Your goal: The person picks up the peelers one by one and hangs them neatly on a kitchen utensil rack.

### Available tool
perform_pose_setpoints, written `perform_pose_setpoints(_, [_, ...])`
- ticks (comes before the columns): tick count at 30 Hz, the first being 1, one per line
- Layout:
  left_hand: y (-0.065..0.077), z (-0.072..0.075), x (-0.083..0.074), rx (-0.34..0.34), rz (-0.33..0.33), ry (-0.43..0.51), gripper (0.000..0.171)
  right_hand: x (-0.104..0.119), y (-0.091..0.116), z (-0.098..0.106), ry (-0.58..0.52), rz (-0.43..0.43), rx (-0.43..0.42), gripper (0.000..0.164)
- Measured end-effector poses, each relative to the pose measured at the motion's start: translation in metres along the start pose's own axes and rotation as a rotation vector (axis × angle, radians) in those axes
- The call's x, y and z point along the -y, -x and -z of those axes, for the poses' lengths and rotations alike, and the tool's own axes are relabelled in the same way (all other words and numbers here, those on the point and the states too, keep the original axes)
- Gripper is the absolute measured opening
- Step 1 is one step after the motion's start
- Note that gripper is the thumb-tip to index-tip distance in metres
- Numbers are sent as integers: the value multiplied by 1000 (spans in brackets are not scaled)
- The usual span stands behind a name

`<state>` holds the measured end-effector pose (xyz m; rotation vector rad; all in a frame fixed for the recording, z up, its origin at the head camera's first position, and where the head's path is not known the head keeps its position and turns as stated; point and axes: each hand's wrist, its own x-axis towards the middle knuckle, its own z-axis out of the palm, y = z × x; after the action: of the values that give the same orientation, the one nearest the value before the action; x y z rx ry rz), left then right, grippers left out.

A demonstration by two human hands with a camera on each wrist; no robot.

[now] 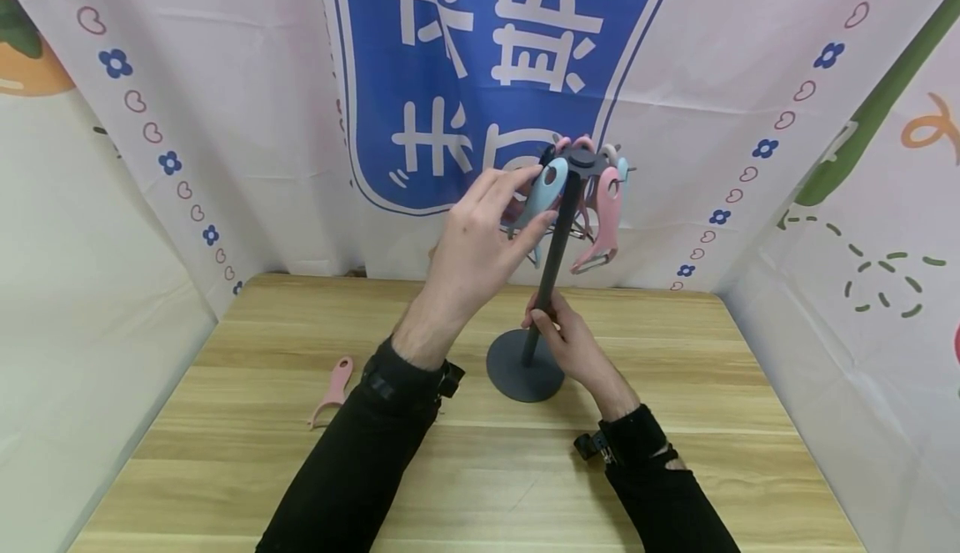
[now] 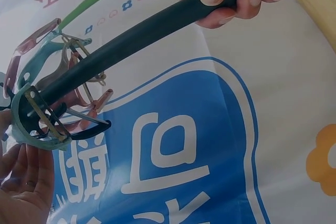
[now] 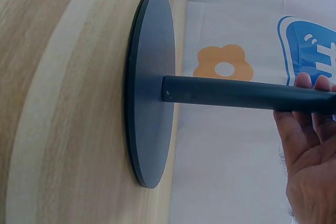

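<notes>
A dark stand with a round base (image 1: 513,374) and an upright pole (image 1: 558,248) carries several peelers on hooks around its top. At the top's left side, my left hand (image 1: 476,240) holds a light-blue peeler (image 1: 553,179) between thumb and fingers; its blade end is partly hidden by the hand. My right hand (image 1: 576,343) grips the pole low down, above the base, with fingers wrapped round it in the right wrist view. A pink peeler (image 1: 609,207) hangs on the right of the stand. Other hanging peelers overlap behind the pole.
Another pink peeler (image 1: 339,382) lies on the wooden table (image 1: 262,470), left of the stand and near my left sleeve. Printed cloth (image 1: 262,119) walls in the table at the back and on both sides.
</notes>
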<state>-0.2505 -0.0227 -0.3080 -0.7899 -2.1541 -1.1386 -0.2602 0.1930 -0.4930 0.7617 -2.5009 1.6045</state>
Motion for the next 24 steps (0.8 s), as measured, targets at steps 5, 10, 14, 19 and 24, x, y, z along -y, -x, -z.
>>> perform_pose_setpoints(5, [5, 4, 2, 12, 29, 4, 56, 1, 0, 0, 4, 0, 1, 19])
perform_pose_setpoints(10, [11, 11, 6, 10, 36, -24, 56, 0, -1, -1, 19, -10, -1, 19])
perform_pose_setpoints(14, [19, 16, 12, -1, 41, -38, 56, 0, -1, -1, 20, -14, -2, 20])
perform_pose_setpoints(19, [29, 21, 22, -17, 53, -48, 54, 1, 0, 0, 19, -15, -2, 21])
perform_pose_setpoints(24, [40, 27, 31, -19, 76, -70, 53, -1, 0, -1, 30, -30, -3, 21])
